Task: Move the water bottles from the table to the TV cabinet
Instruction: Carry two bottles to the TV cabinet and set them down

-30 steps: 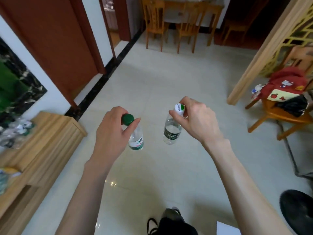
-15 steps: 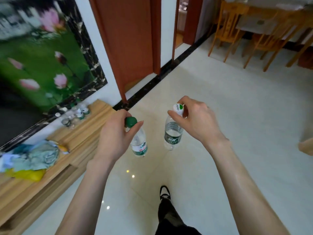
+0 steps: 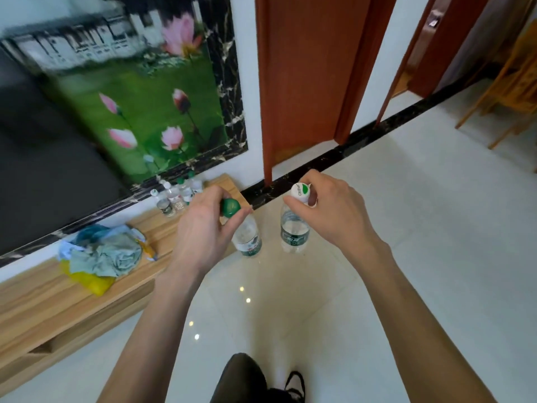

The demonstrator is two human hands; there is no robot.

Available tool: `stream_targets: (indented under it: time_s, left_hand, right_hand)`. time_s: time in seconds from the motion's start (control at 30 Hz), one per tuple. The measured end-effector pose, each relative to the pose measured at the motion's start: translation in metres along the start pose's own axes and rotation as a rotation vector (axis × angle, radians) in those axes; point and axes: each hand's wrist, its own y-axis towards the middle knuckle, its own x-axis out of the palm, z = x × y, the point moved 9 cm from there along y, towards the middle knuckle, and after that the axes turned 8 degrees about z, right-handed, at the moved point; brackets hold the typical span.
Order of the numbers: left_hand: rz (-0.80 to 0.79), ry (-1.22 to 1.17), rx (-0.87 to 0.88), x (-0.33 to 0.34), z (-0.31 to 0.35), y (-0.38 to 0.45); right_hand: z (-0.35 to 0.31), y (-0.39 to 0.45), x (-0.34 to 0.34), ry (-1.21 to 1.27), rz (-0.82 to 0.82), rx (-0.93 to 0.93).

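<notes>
My left hand grips the neck of a clear water bottle with a green cap, which hangs over the floor just off the cabinet's right end. My right hand holds a second clear bottle with a white cap by its top, a little to the right. The wooden TV cabinet runs along the left wall. Several small water bottles stand together at its far right end, by the wall.
A heap of blue-grey cloth and a yellow bag lies on the cabinet top. A dark TV screen and a lotus picture fill the wall above. A brown door stands ahead; wooden chairs are at the far right. My foot is on the tiled floor.
The view has swung left and closer to the cabinet. The cabinet, the TV and the standing bottles now fill the left side. Both hands still carry their bottles the same way.
</notes>
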Motion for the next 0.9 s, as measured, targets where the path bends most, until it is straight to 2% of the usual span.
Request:
stream_targets:
  time_s: [0.3,0.5,0.9]
  left_hand:
    - [0.014,0.053,-0.086,0.017,-0.103,0.101]
    - [-0.022,0.077,-0.144,0.026,-0.175,0.161]
    - [-0.039,0.091,-0.213,0.062,-0.272,0.262]
  right_hand:
    - [-0.033,0.134,0.107,-0.013,-0.049,-0.107]
    - [-0.066,0.206,0.174,-0.042,-0.151,-0.144]
    - [-0.105,0.33,0.266,-0.062,-0.234,-0.249]
